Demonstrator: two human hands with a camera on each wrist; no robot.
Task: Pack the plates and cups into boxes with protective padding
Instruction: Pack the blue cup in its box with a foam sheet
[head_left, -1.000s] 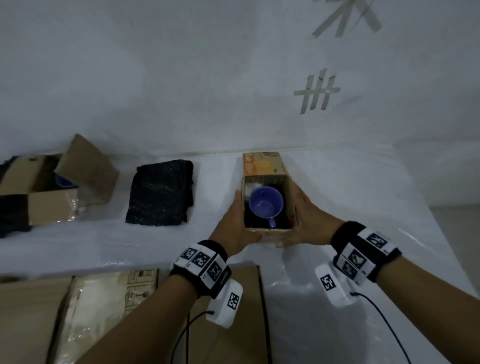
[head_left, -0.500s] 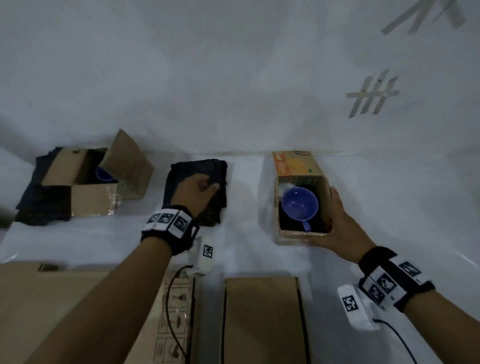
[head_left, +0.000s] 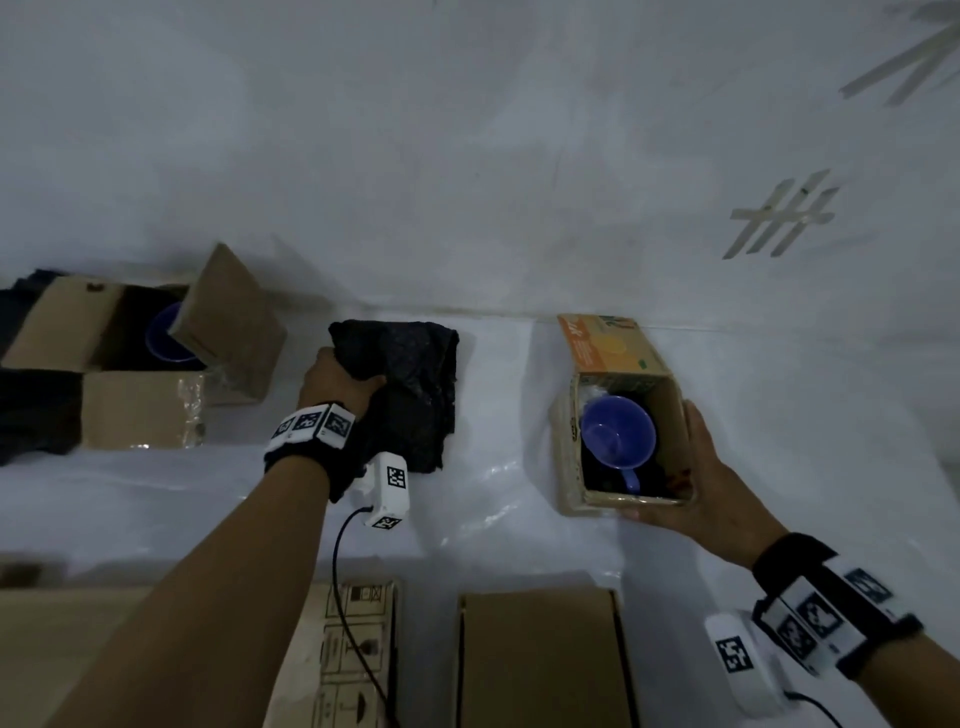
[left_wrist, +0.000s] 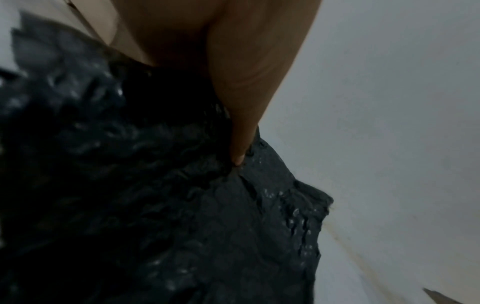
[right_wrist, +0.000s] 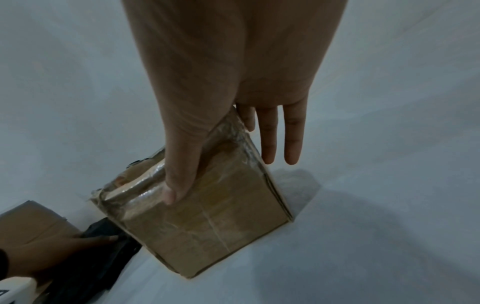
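On the white-covered table (head_left: 493, 525), my left hand (head_left: 337, 379) grips the near-left edge of the folded black bubble-wrap padding sheet (head_left: 415, 395), fingers curled into the material. The left wrist view shows one finger (left_wrist: 241, 144) pressed into a crease of the padding. My right hand (head_left: 711, 483) rests against the small open cardboard box with the orange printed flap (head_left: 613, 353): the thumb lies along the near wall, and the fingers lie straight along the right wall. The right wrist view shows these fingers (right_wrist: 267, 139) extended, not curled. The round blue plastic cup with a handle (head_left: 618, 431) sits inside this box on dark lining, mouth up, handle pointing toward me.

A second open brown cardboard box (head_left: 104, 364) stands at the far left, with a blue item partly visible inside. Two flat brown cartons (head_left: 540, 660) lie at the near edge.

Judged step: lift the padding and transfer it to cover the cup.

Hazards:
- The padding is folded in layers. A one-edge grip may let it unfold and drag across the table.
- The right hand only braces the box. Pushing padding in firmly may slide or tip the box.
- Loosely placed padding may leave the cup rim exposed.
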